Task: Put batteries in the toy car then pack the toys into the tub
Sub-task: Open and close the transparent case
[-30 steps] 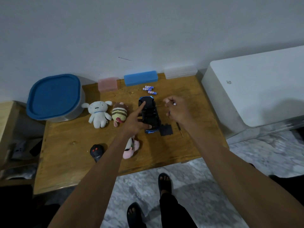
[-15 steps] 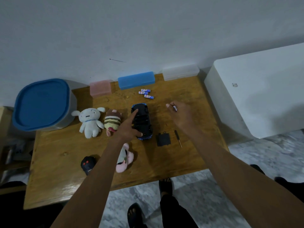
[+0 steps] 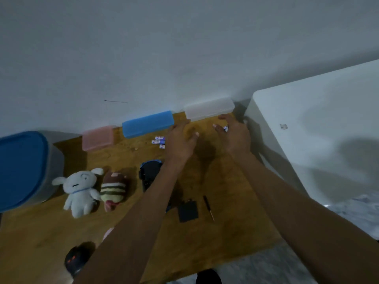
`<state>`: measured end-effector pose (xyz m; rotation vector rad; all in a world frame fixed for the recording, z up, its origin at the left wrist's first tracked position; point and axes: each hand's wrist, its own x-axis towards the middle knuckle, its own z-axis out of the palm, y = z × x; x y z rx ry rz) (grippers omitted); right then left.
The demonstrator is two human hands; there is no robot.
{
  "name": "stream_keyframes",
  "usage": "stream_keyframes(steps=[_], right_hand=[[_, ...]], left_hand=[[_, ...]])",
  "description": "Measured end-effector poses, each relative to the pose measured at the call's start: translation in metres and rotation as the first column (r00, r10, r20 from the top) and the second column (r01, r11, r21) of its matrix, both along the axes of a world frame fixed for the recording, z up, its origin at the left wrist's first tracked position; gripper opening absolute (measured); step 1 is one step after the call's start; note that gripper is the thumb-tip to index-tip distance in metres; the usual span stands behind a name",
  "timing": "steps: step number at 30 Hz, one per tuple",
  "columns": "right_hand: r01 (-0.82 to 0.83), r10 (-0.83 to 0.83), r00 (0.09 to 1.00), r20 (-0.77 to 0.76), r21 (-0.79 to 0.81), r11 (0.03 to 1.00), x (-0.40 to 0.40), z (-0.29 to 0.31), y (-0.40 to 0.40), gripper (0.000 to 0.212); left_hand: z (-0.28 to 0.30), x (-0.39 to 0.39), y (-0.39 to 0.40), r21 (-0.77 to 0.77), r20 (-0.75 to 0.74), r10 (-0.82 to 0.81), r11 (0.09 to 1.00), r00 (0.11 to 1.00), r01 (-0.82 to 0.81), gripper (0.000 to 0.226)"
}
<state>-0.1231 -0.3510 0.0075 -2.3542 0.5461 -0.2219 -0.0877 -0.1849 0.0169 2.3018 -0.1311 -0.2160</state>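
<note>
While our left hand (image 3: 180, 140) hovers with fingers relaxed, holding nothing, our right hand (image 3: 233, 134) pinches one battery (image 3: 225, 128). Head view: three batteries (image 3: 159, 141) lie beyond the toy car (image 3: 150, 175); tub (image 3: 24, 169) far left of the car, lid on.

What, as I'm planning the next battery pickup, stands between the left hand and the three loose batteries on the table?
Nothing visible does. The left hand hovers close beside the three loose batteries, its fingers relaxed, with only bare table showing between them.
</note>
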Motion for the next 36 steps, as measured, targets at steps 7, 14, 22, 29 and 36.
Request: stream_keyframes(steps=[7, 14, 22, 29, 36], right_hand=[[-0.057, 0.054, 0.998, -0.028, -0.099, 0.993, 0.052, -0.048, -0.043, 0.048], [-0.125, 0.135, 0.988, 0.073, -0.123, 0.985, 0.081, -0.082, -0.055, 0.042], [-0.088, 0.134, 0.950, 0.282, -0.171, 0.981, 0.084, -0.083, -0.057, 0.038], [0.019, 0.004, 0.973, 0.230, -0.099, 0.995, 0.102, -0.056, -0.053, 0.045], [0.007, 0.073, 0.942, 0.326, -0.237, 0.971, 0.111, -0.058, -0.054, 0.037]], left_hand=[[-0.050, 0.053, -0.046, -0.058, 0.059, 0.115, 0.992, 0.992, -0.111, 0.059], [-0.083, 0.069, -0.055, -0.112, 0.120, 0.166, 0.982, 0.979, -0.153, 0.050], [-0.099, 0.072, -0.055, -0.120, 0.217, 0.174, 0.981, 0.961, -0.151, 0.058], [-0.096, 0.068, -0.051, -0.175, 0.287, 0.169, 0.977, 0.943, -0.122, 0.085], [-0.101, 0.069, -0.048, -0.154, 0.277, 0.146, 0.982, 0.950, -0.106, 0.090]])
